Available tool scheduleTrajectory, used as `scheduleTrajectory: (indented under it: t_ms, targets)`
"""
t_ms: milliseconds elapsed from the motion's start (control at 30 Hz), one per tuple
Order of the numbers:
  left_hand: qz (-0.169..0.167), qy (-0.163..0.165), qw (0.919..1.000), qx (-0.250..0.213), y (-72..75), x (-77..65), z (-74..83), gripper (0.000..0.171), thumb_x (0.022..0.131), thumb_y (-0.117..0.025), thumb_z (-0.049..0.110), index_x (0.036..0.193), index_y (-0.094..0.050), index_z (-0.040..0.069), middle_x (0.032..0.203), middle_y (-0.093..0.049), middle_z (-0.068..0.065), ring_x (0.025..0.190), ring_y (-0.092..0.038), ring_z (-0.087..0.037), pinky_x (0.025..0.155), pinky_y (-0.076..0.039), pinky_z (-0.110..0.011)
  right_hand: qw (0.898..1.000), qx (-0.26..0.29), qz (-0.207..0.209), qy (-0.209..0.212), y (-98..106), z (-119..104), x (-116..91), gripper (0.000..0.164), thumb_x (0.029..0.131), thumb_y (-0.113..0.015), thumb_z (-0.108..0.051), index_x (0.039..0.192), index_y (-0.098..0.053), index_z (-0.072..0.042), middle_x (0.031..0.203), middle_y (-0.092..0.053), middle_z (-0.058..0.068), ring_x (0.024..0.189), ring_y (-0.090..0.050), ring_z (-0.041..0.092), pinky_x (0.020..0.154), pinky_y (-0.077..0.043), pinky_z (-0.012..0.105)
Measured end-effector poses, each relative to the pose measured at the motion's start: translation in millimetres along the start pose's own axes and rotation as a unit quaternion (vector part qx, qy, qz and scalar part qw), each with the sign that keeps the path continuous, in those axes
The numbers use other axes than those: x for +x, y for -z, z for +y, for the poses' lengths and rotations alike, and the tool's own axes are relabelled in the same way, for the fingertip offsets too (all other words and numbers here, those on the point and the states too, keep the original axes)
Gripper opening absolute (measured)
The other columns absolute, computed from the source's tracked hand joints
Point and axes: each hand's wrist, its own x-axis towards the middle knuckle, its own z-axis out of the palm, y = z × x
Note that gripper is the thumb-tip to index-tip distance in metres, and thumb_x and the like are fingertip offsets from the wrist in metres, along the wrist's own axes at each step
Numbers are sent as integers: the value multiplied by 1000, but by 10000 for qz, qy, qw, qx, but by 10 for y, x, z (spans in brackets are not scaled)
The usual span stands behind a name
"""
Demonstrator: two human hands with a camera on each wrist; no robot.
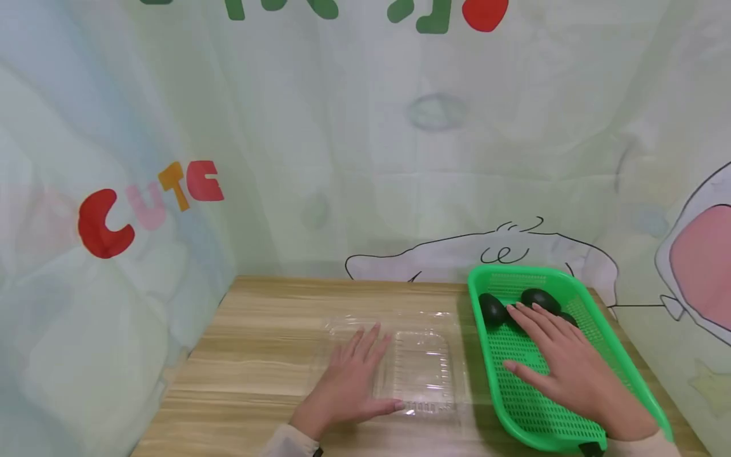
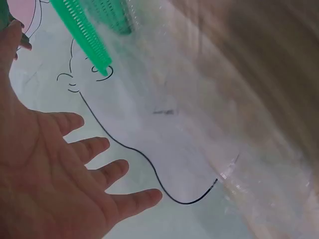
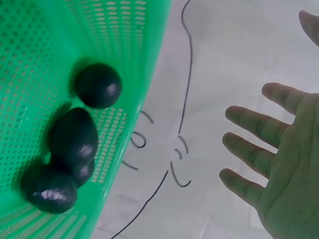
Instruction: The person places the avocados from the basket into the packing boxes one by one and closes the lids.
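Several dark, egg-shaped avocados (image 1: 492, 310) lie at the far end of a green plastic basket (image 1: 535, 270), and the right wrist view shows them bunched by its wall, one avocado (image 3: 98, 85) a little apart. Over this basket hovers my right hand (image 1: 577, 377), palm down and fingers extended, its fingertips overlapping the fruit in the head view. My left hand (image 1: 349, 384) is spread above an opened clear plastic clamshell box (image 1: 422, 358), thumb toward the box's right half. Neither hand holds anything. In the left wrist view the clear plastic (image 2: 199, 134) shows blurred beside the straight fingers.
The basket and box sit on a wood-grain table (image 1: 245, 355). Behind it and on both sides hangs a pale printed curtain (image 1: 365, 158) with letters and cartoon drawings, close against the table's back edge.
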Motion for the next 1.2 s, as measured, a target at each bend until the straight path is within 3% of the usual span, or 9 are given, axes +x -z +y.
scheduleTrajectory:
  t_ms: [100, 233, 367, 567, 800, 1200]
  targets:
    - [-59, 60, 10000, -46, -83, -6, 25, 112, 81, -54, 85, 165, -15, 21, 171, -9, -9, 152, -21, -45, 108, -31, -75, 9999, 31, -142, -88, 10, 79, -9, 87, 92, -68, -57, 162, -27, -27, 161, -38, 10, 149, -31, 37, 118, -25, 60]
    - [-98, 148, 9998, -87, -174, 0, 42, 113, 81, -57, 82, 165, -15, 20, 171, -10, -10, 152, -22, -45, 108, -31, -75, 9997, 25, -195, -114, 35, 212, 4, 87, 91, -70, -56, 162, -27, -28, 159, -40, 12, 145, -35, 41, 106, -34, 66]
    - [-133, 230, 9995, -185, -241, 3, 52, 114, 80, -57, 83, 164, -17, 18, 170, -13, -12, 151, -23, -46, 108, -30, -75, 9995, 51, -287, -156, 58, 370, 33, 86, 91, -70, -55, 161, -31, -24, 155, -45, 18, 139, -41, 47, 105, -34, 68]
    - [-203, 355, 9985, -377, -289, -4, 65, 112, 81, -55, 84, 163, -23, 15, 170, -14, -13, 151, -22, -45, 108, -29, -76, 9945, 39, -906, -515, 81, 656, 135, 81, 95, -61, -60, 159, -34, -17, 150, -47, 24, 135, -44, 52, 102, -38, 70]
    - [-181, 379, 9983, -414, -310, -18, 75, 110, 83, -54, 82, 162, -25, 12, 170, -15, -15, 151, -23, -46, 107, -29, -76, 9889, -164, -1308, -682, 30, 891, 280, 80, 96, -57, -63, 155, -40, -12, 144, -53, 27, 129, -50, 53, 94, -45, 70]
    - [-190, 398, 9977, -506, -336, 6, 95, 109, 84, -55, 80, 162, -25, 10, 170, -13, -15, 151, -22, -46, 107, -29, -77, 9844, -310, -1695, -355, -306, 1034, 511, 75, 95, -63, -56, 147, -51, -2, 139, -56, 29, 124, -53, 53, 93, -48, 65]
